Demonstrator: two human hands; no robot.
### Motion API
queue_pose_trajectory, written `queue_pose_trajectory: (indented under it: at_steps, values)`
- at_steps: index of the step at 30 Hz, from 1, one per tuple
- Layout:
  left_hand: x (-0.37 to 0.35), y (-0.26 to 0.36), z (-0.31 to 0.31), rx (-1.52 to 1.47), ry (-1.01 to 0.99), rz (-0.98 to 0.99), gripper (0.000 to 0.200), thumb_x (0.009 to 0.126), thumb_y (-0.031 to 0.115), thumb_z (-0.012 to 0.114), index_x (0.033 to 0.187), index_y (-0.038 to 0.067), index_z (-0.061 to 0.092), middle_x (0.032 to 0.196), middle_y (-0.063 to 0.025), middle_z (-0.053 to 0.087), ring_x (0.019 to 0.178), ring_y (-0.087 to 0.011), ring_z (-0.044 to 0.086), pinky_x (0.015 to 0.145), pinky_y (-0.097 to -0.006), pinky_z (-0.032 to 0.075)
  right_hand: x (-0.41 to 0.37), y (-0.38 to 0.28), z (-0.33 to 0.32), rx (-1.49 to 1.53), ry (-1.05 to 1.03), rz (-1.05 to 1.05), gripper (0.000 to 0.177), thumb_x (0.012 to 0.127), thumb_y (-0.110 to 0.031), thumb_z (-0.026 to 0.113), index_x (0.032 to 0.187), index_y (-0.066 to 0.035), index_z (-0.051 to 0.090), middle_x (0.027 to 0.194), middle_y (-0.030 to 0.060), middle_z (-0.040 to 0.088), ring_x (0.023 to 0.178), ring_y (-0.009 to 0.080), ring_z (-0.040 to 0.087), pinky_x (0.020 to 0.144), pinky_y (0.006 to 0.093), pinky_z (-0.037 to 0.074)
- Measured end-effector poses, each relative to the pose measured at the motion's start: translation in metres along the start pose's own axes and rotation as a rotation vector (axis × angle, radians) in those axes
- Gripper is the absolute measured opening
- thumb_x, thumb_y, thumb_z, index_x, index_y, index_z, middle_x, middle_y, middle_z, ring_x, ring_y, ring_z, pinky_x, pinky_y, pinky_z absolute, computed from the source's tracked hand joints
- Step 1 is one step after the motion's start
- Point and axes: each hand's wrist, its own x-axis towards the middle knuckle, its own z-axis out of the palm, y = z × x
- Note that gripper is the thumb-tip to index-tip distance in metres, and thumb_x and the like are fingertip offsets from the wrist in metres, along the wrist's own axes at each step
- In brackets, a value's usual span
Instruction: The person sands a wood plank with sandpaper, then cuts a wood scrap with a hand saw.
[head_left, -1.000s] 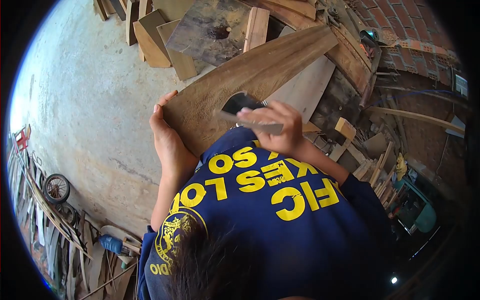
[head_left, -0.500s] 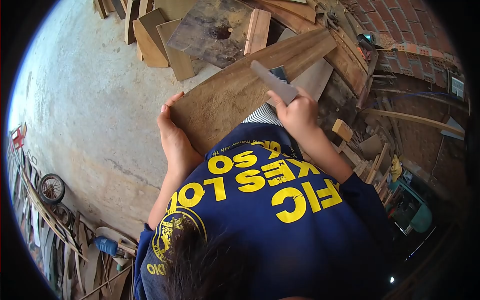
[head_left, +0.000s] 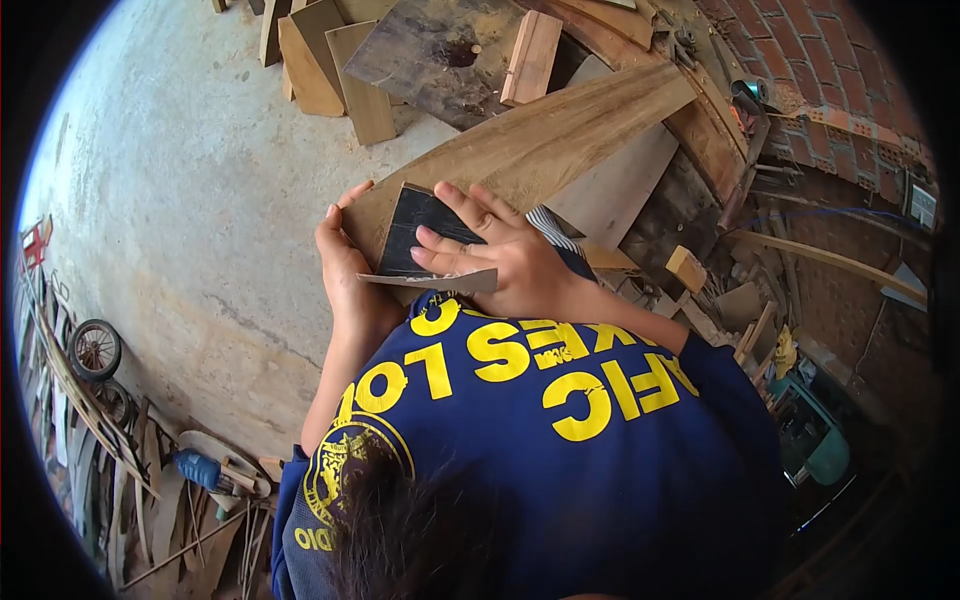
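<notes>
A long, tapering wooden board [head_left: 520, 150] slants away from my lap, its near end close to my body. My left hand [head_left: 350, 265] is closed around the board's near left edge, fingertips showing over the rim and thumb side toward me. On the board's near end lies a piece of sandpaper [head_left: 408, 222], dark on top, with a grey torn-edged flap [head_left: 430, 281] sticking out toward me. My right hand [head_left: 495, 240] holds it down against the wood, fingers spread across its dark face. Part of the sandpaper is hidden under the palm.
Ahead, planks [head_left: 362, 85] and a stained dark panel [head_left: 430, 60] lie on the concrete floor [head_left: 200, 200]. To the right are a wood block [head_left: 686, 268], scrap pieces and a brick wall [head_left: 800, 60]. A wheel [head_left: 95, 350] and a blue bottle [head_left: 197, 467] are at left.
My right hand has moved left and toward me with the sandpaper, from above the board's middle down onto its near end. My left hand keeps its hold on the edge.
</notes>
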Motion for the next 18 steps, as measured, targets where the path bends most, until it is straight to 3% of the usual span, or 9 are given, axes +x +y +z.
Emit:
queue_pose_trajectory:
  at_steps: [3,6,8,9,10,13,15,16,18]
  values:
    - [-0.006,0.000,0.011,-0.018,0.165,-0.119,0.048,0.096,0.042,0.023,0.120,0.013,0.052,0.114,-0.0098,0.056,0.103,-0.0235,0.057,0.088,-0.0398,0.048,-0.006,0.051,-0.030,-0.298,0.038,0.079,0.032,0.086,-0.018,0.058,0.117,-0.019,0.064,0.128,0.0085,0.056,0.133,0.0261,0.036,0.111,0.0533,0.018]
    - [-0.001,-0.011,0.006,0.039,0.248,-0.160,0.049,0.096,0.041,0.022,0.120,0.012,0.053,0.114,-0.0105,0.056,0.103,-0.0234,0.056,0.089,-0.0398,0.048,-0.003,0.075,-0.041,-0.544,0.096,0.309,0.032,0.088,-0.035,0.055,0.108,-0.014,0.069,0.123,0.0127,0.058,0.130,0.0278,0.041,0.112,0.0446,0.022]
    - [0.000,-0.014,0.001,0.011,0.252,-0.202,0.050,0.096,0.040,0.020,0.120,0.012,0.054,0.115,-0.0109,0.056,0.103,-0.0234,0.055,0.089,-0.0384,0.047,0.007,0.038,-0.019,-0.371,0.061,0.151,0.033,0.087,-0.037,0.056,0.104,-0.012,0.070,0.123,0.0191,0.056,0.127,0.0276,0.044,0.112,0.0405,0.023]
    - [0.000,-0.016,-0.004,-0.023,0.191,-0.182,0.048,0.096,0.039,0.022,0.118,0.011,0.053,0.114,-0.0115,0.055,0.104,-0.0245,0.054,0.090,-0.0398,0.045,0.010,0.023,-0.013,-0.240,-0.122,0.003,0.034,0.085,-0.036,0.060,0.106,-0.011,0.069,0.129,0.0168,0.053,0.128,0.0313,0.043,0.111,0.0405,0.026]
    - [0.000,-0.016,-0.006,-0.056,0.132,-0.159,0.046,0.096,0.038,0.024,0.116,0.010,0.053,0.114,-0.0120,0.054,0.104,-0.0255,0.052,0.091,-0.0413,0.044,0.003,0.020,-0.013,-0.230,-0.222,-0.057,0.031,0.083,-0.035,0.063,0.110,-0.020,0.068,0.135,0.0086,0.049,0.129,0.0373,0.038,0.109,0.0433,0.030]
    - [-0.003,-0.022,0.004,0.015,0.265,-0.140,0.049,0.097,0.036,0.020,0.119,0.011,0.055,0.114,-0.0115,0.057,0.102,-0.0240,0.055,0.093,-0.0376,0.043,-0.024,0.057,-0.043,-0.267,-0.131,0.341,0.026,0.084,-0.036,0.061,0.109,-0.038,0.066,0.136,0.0037,0.048,0.131,0.0428,0.031,0.106,0.0509,0.032]
    - [-0.001,-0.023,0.006,0.054,0.287,-0.115,0.048,0.096,0.036,0.020,0.119,0.011,0.055,0.114,-0.0114,0.057,0.102,-0.0239,0.055,0.093,-0.0382,0.043,-0.038,0.108,-0.069,-0.527,-0.018,0.497,0.034,0.086,-0.039,0.059,0.119,-0.029,0.062,0.139,0.0085,0.044,0.134,0.0461,0.024,0.107,0.0498,0.031]
    - [-0.001,-0.023,0.006,0.097,0.299,-0.093,0.048,0.096,0.036,0.021,0.119,0.010,0.055,0.114,-0.0113,0.058,0.102,-0.0239,0.055,0.094,-0.0388,0.043,-0.033,0.110,-0.063,-0.399,0.182,0.598,0.036,0.087,-0.039,0.058,0.117,-0.020,0.064,0.137,0.0119,0.046,0.131,0.0474,0.028,0.107,0.0492,0.030]
    - [0.000,-0.019,0.005,0.065,0.272,-0.089,0.047,0.096,0.036,0.021,0.117,0.010,0.055,0.113,-0.0109,0.056,0.102,-0.0237,0.054,0.091,-0.0382,0.044,-0.014,0.072,-0.036,-0.428,0.134,0.456,0.036,0.087,-0.035,0.058,0.117,-0.017,0.063,0.131,0.0145,0.052,0.129,0.0510,0.029,0.107,0.0504,0.030]
